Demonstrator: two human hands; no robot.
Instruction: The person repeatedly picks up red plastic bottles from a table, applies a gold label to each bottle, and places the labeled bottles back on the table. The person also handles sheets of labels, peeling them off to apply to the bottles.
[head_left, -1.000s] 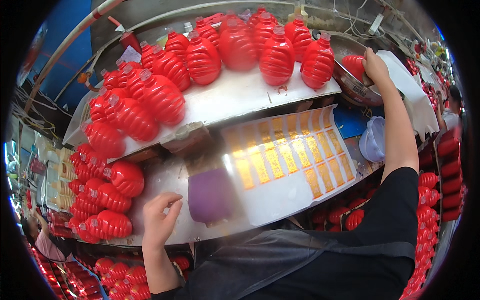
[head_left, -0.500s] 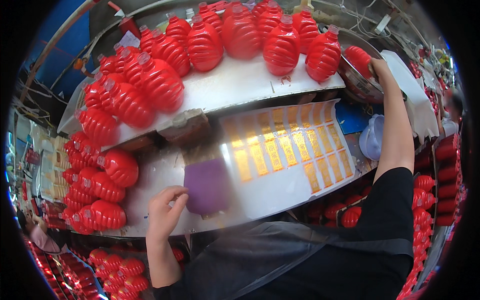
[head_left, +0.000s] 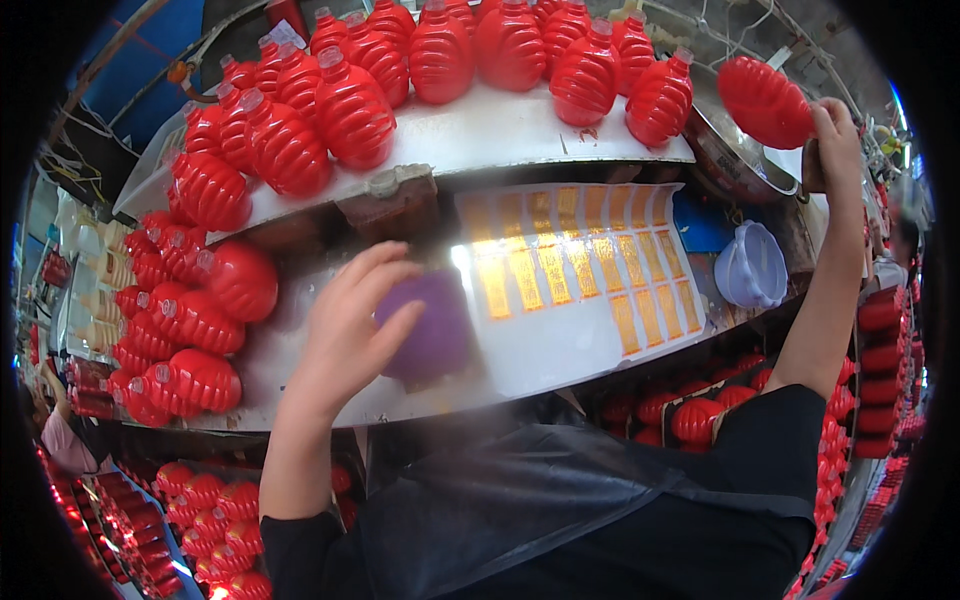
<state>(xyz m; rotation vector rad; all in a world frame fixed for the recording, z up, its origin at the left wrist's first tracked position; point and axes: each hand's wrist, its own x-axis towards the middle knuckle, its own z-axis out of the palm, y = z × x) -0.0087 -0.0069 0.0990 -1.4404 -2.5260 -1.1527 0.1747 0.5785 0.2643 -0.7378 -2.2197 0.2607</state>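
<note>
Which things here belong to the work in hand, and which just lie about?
Likely in use:
Ribbed red plastic bottle in the right hand
White sheet of gold rectangular labels
Flat purple pad near the left hand

Apparently idle:
Lavender plastic bucket
Flat blue panel

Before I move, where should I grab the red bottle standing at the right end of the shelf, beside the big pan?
Probably round its narrow clear neck, reaching from the near side: the red bottle stands neck up, its ribbed body is wide, another bottle stands to its left, and the pan sits at its right.
</note>
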